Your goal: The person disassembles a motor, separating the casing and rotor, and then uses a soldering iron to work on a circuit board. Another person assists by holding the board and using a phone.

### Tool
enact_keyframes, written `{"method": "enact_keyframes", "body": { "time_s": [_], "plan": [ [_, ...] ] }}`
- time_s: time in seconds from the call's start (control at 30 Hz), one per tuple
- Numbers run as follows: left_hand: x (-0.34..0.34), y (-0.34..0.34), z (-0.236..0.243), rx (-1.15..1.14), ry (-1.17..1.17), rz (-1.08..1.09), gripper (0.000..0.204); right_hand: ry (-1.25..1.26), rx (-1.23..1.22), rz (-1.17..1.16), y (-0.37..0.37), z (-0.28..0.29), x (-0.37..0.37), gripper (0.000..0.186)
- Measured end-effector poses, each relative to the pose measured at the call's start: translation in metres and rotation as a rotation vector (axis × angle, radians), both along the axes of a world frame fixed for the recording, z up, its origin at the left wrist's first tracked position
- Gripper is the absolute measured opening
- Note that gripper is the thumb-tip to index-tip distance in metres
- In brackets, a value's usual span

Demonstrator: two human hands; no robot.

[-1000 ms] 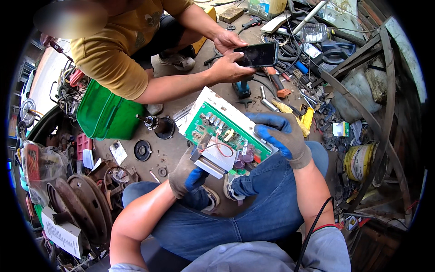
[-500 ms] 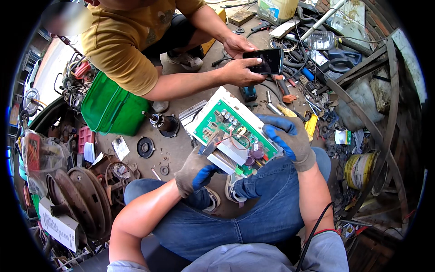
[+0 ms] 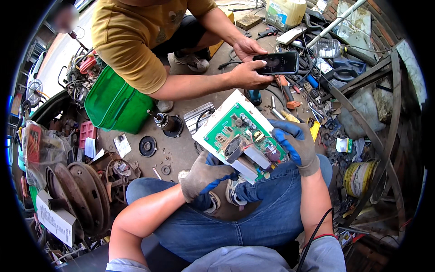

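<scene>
A green circuit board point(image 3: 225, 129) on a white backing plate point(image 3: 236, 98) is held tilted above my knees. It carries a small black fan point(image 3: 234, 148), silver heat sinks point(image 3: 256, 157), capacitors and thin wires. My left hand point(image 3: 204, 177), in a grey and blue work glove, is closed on the lower left edge, its fingers partly under the plate. On the right edge, my right hand point(image 3: 297, 147) in a matching glove grips with bent fingers. Across from me, a person in a mustard shirt point(image 3: 131, 50) holds a black phone point(image 3: 281, 63) in both hands.
A green bin point(image 3: 115, 102) stands left, beside a dark metal shaft part point(image 3: 165, 122) and a black ring point(image 3: 147, 146) on the floor. Rusty wheel rims point(image 3: 86, 195) lie lower left. Cables, tools, a yellow bucket point(image 3: 360, 177) and bent metal strips point(image 3: 392, 104) crowd the right.
The board has turned in my hands, and the fan now faces me more openly. My left hand has shifted slightly right and farther along the edge. The phone appears farther right in view.
</scene>
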State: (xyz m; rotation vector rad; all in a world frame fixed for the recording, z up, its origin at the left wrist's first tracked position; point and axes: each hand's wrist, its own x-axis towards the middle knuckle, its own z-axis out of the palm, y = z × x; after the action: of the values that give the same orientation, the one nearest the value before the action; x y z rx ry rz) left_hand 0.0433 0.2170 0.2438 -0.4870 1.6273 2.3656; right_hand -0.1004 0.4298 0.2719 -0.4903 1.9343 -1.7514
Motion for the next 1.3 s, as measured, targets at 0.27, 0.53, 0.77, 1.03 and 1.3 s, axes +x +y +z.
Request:
{"method": "enact_keyframes", "body": {
  "time_s": [0.27, 0.53, 0.77, 1.03, 1.3],
  "plan": [
    [0.001, 0.001, -0.006, 0.092, -0.012, -0.021, 0.058, 0.000, -0.018, 0.019, 0.005, -0.007, -0.004, 0.037],
    [0.004, -0.003, -0.013, 0.144, 0.133, -0.098, 0.064, -0.018, -0.024, 0.003, 0.003, -0.001, -0.006, 0.032],
    [-0.027, -0.030, 0.037, 0.233, 0.216, -0.403, 0.077, 0.034, -0.056, -0.201, 0.057, -0.023, -0.021, 0.028],
    [-0.050, -0.002, -0.010, -1.174, 1.099, -0.177, 0.025, 0.190, 0.015, -0.110, 0.043, -0.029, -0.021, 0.024],
    [-0.119, 0.093, 0.035, -1.123, 0.713, 0.119, 0.028, 0.250, 0.248, -0.163, 0.025, -0.038, -0.033, 0.023]
  ]
}}
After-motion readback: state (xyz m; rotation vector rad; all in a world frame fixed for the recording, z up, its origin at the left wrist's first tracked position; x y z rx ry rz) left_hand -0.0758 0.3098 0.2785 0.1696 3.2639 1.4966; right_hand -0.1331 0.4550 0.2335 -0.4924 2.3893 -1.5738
